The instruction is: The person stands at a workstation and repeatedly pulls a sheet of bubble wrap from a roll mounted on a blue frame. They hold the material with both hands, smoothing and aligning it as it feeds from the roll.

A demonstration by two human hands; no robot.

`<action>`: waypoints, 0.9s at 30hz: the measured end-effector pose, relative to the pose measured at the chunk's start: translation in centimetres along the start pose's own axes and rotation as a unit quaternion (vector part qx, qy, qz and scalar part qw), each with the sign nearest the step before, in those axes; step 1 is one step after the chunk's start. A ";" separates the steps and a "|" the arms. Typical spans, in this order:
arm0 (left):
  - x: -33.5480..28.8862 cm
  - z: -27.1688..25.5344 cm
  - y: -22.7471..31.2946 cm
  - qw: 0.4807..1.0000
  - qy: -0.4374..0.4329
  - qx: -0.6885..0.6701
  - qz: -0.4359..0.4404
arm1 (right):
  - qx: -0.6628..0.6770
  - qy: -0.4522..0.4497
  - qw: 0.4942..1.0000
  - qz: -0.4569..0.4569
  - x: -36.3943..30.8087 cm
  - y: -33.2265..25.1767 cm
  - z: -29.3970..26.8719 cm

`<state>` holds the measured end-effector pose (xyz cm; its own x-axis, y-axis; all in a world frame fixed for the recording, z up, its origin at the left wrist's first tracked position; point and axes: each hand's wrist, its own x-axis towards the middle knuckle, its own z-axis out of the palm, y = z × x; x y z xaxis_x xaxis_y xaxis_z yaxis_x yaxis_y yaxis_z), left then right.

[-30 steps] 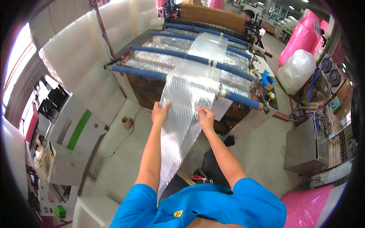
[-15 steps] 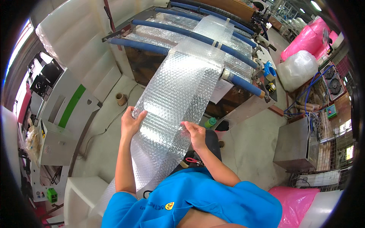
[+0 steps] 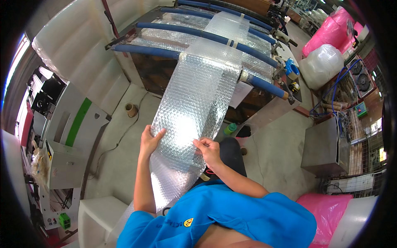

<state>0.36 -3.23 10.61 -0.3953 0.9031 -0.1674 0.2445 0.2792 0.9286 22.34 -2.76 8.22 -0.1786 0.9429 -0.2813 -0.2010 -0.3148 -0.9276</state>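
Nearest: blue shirt (image 3: 256, 208) of the wearer, along the lower edge. Lower end of the bubble film (image 3: 186, 97), silvery and shiny, drops toward the lap, partly hidden by the shirt.

Left hand (image 3: 149, 141) at the film's left edge, thumb lying on top, fingers curled at and beneath the border; it holds that edge. Right hand (image 3: 209, 152) narrow, thumb and forefinger pinching the film near its right edge. Film spans the gap between the two, slopes up and away beyond them, and bulges slightly below them. Exact layers in each grip: cannot tell.

Beyond the right hand, a green bottle (image 3: 230, 129) by the machine's foot. On the floor, left, a cardboard core (image 3: 131, 110). Farther, film meets the front blue roller (image 3: 144, 50); white paper (image 3: 240, 95) hangs just right of it. Far right: clear bundle (image 3: 321, 67), then pink roll (image 3: 328, 33).
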 end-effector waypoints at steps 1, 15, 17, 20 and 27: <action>0.2 0.0 -0.3 0.999 -0.011 -0.044 -0.022 | -0.014 0.004 1.000 0.010 0.2 0.4 -0.2; 6.5 5.9 -10.4 0.993 0.009 0.104 -0.047 | -0.241 0.092 0.957 -0.135 6.2 7.5 -3.0; 7.5 6.8 -11.1 0.991 0.018 0.130 -0.039 | -0.226 0.097 0.967 -0.069 6.7 7.5 -3.3; 8.5 7.7 -11.8 0.990 0.013 0.136 -0.037 | -0.145 0.110 0.983 -0.037 7.6 8.8 -3.5; 8.8 8.0 -12.6 0.990 0.017 0.139 -0.026 | -0.233 0.114 0.964 -0.061 7.3 8.0 -3.6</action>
<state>0.89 3.83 -5.17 -0.4424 0.8748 -0.1974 0.4555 0.4088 0.7908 22.90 2.03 -2.18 0.0463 0.9861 -0.1598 0.2575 -0.1663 -0.9518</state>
